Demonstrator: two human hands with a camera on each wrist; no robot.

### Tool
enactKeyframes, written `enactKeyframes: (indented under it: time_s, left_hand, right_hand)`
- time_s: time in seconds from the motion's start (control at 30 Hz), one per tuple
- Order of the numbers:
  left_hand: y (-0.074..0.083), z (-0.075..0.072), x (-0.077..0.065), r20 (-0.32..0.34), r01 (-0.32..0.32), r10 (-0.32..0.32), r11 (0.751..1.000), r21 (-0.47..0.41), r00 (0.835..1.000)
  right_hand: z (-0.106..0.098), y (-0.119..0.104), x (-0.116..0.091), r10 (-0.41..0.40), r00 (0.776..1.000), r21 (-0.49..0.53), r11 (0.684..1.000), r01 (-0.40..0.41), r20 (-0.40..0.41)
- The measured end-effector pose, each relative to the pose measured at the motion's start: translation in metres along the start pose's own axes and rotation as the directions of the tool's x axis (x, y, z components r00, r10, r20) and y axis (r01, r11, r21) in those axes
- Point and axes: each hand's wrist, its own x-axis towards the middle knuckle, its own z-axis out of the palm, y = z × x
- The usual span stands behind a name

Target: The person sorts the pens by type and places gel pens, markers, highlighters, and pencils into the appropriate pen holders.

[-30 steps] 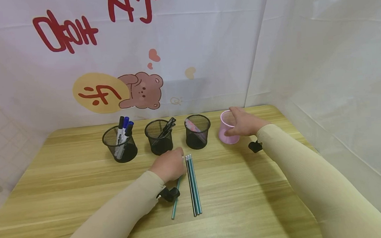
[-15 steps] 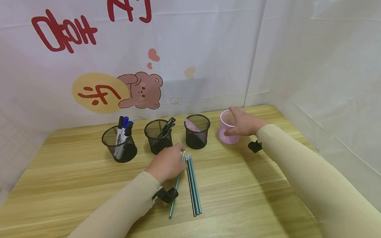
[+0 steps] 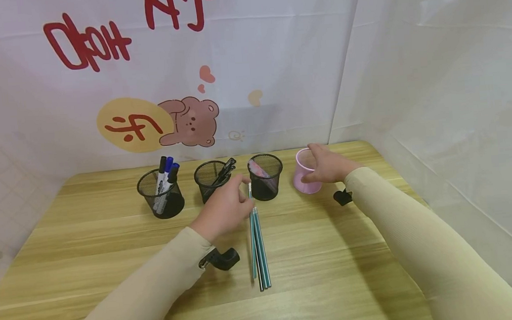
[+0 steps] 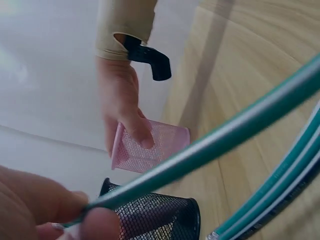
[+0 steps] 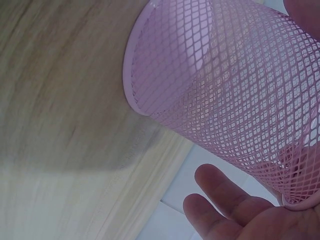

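Note:
Between thumb and fingers, my left hand (image 3: 223,207) pinches a green pencil (image 4: 200,147) near its eraser end. The pencil is raised off the table, its lower end pointing toward me. Just to its right, several pencils (image 3: 263,258) lie side by side on the wood, mostly green with a dark one among them. My right hand (image 3: 329,164) grips a pink mesh pen holder (image 3: 308,187) that stands upright at the right. Thumb and fingers lie on opposite sides of it near the rim. No contents show through the pink mesh (image 5: 235,95) in the right wrist view.
A black mesh holder with markers (image 3: 160,186) stands at the left. Beside it is one with black pens (image 3: 225,171), partly behind my left hand. A third black holder (image 3: 264,186) contains a pinkish item. White printed curtains (image 3: 277,79) border the wooden table (image 3: 88,251).
My left hand has lifted the green pencil off the table. The pencil has swung from slanting leftward to nearly in line with the others. The right hand has stayed at the pink holder.

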Motion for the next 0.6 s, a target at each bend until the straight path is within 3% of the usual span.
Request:
enactKeyframes:
  time_s: [0.17, 0.33, 0.47, 0.6]
  left_hand:
    - [0.004, -0.003, 0.002, -0.073, 0.002, -0.011, 0.992, -0.123, 0.997]
    - [0.006, -0.004, 0.007, -0.158, -0.005, -0.044, 0.955, -0.296, 0.986]
    - [0.004, -0.002, 0.013, -0.262, -0.067, -0.046, 0.912, -0.406, 0.964]
    - [0.005, -0.001, 0.019, -0.372, -0.152, -0.044, 0.864, -0.481, 0.927]
  right_hand:
    - [0.001, 0.002, 0.002, -0.001, 1.000, 0.002, 1.000, 0.001, -0.004]
    - [0.001, 0.003, 0.002, 0.001, 1.000, 0.007, 1.000, -0.001, -0.008]
    - [0.001, 0.002, 0.001, 0.004, 1.000, 0.010, 1.000, -0.004, -0.003]
    - [0.001, 0.002, 0.002, 0.001, 1.000, 0.013, 1.000, -0.001, -0.003]
